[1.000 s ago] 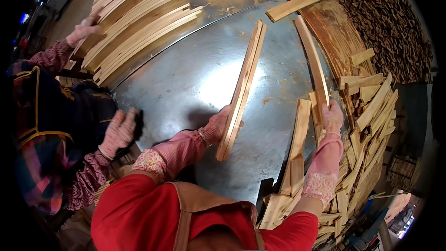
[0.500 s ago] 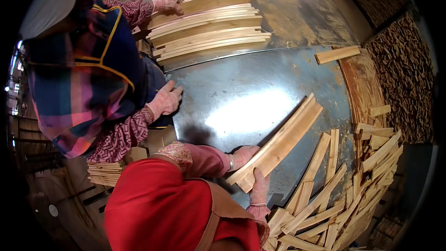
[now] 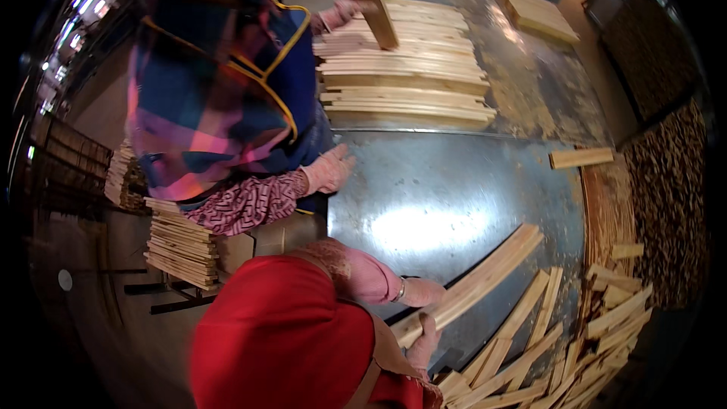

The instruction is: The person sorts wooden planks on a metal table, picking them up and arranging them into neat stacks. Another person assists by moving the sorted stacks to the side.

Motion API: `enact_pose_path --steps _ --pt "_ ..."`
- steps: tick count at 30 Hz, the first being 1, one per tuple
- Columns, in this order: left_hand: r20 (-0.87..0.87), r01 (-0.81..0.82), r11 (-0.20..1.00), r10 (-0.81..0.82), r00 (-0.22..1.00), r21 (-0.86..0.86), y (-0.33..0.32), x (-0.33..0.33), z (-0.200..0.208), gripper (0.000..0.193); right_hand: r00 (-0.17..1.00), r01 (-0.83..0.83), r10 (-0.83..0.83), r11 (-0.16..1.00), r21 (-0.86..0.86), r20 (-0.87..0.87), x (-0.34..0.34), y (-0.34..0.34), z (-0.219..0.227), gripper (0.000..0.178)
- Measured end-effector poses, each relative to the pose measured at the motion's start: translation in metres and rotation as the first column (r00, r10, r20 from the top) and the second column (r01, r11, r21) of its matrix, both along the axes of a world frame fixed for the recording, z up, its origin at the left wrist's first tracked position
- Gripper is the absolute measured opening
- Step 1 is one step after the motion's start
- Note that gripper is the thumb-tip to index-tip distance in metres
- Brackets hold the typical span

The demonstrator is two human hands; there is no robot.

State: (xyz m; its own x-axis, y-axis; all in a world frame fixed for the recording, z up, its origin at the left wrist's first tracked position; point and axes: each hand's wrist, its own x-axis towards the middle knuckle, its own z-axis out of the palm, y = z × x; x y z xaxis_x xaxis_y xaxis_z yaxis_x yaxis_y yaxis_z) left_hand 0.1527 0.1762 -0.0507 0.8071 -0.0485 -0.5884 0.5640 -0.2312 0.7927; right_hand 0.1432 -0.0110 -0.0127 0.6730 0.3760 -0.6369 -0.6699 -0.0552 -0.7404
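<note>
Long pale wooden boards (image 3: 485,274), seemingly two laid against each other, slant over the metal tabletop (image 3: 401,174). Both my hands grip them near their close end. My left hand (image 3: 424,293), in a pink glove, is closed on the far side, its fingertips partly hidden by the wood. On the near side my right hand (image 3: 425,341), gloved the same way, wraps round the edge with its thumb up against the board. Whether the boards touch the tabletop I cannot tell. Just right of them lie loose wooden strips (image 3: 522,360).
A co-worker in a plaid apron (image 3: 201,98) stands at the left, one gloved hand (image 3: 329,170) at the table edge. Rows of boards (image 3: 409,98) lie before them, a raised plank (image 3: 367,4) tilting above. A single strip (image 3: 581,157) lies right; stacked boards (image 3: 182,246) stand lower left.
My view has swung, so the scene sits further right and lower. My hands still grip the boards. Beside the co-worker's upper hand, a plank now stands tilted over the rows.
</note>
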Motion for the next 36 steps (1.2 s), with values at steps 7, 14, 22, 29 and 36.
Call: enact_pose_path --steps 7,14,22,29,36 --pt "0.591 -0.221 0.554 -0.683 0.43 0.802 0.015 0.048 -0.029 0.055 0.999 -0.025 0.023 0.997 0.076 0.024 -0.034 -0.079 -0.015 0.045" --pt "0.495 -0.26 0.503 -0.863 -0.1 0.824 0.021 0.093 -0.009 0.04 0.996 -0.082 0.083 0.995 0.061 -0.019 -0.031 -0.121 -0.032 0.054" --pt "0.243 0.094 0.259 -0.958 0.152 0.961 0.079 0.082 0.08 0.038 0.943 -0.089 0.238 0.854 -0.513 0.234 -0.021 -0.181 -0.126 0.076" --pt "0.134 0.054 0.424 -0.399 0.907 0.904 0.151 0.073 0.085 0.071 0.813 0.194 0.263 0.719 -0.667 0.519 -0.047 -0.152 -0.142 0.072" --pt "0.052 -0.06 0.5 0.029 0.998 0.864 0.239 0.018 0.039 0.069 0.868 0.203 0.106 0.815 -0.542 0.486 -0.063 -0.101 -0.05 0.063"
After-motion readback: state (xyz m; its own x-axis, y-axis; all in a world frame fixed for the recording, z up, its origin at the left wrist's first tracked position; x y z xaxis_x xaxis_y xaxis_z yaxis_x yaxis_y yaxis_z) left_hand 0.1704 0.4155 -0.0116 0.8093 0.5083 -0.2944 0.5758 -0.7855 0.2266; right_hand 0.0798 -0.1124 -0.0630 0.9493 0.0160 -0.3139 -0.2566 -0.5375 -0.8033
